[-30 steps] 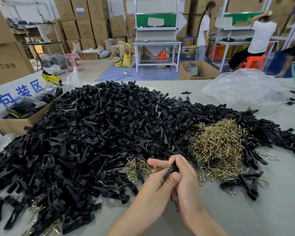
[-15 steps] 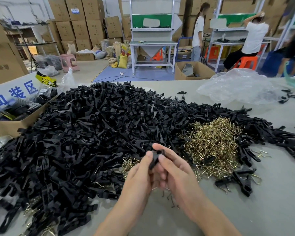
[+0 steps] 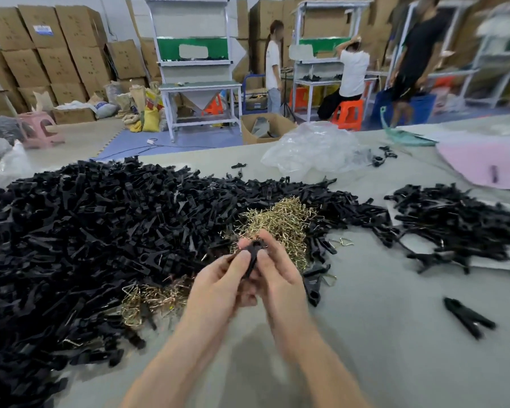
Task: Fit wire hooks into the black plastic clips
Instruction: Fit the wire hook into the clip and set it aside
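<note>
Black clips (image 3: 100,231), brass-gold wire hooks (image 3: 280,219), grey table (image 3: 395,348), pink sheet (image 3: 483,163), orange stools (image 3: 348,113)

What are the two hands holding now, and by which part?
One black clip, pinched between both hands: the left hand presses its left side, the right hand its right side. Its upper end sticks out above the fingers.

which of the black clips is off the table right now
The black clip pinched between the left hand and right hand, near the brass wire hooks. Every other clip lies on the table.
</note>
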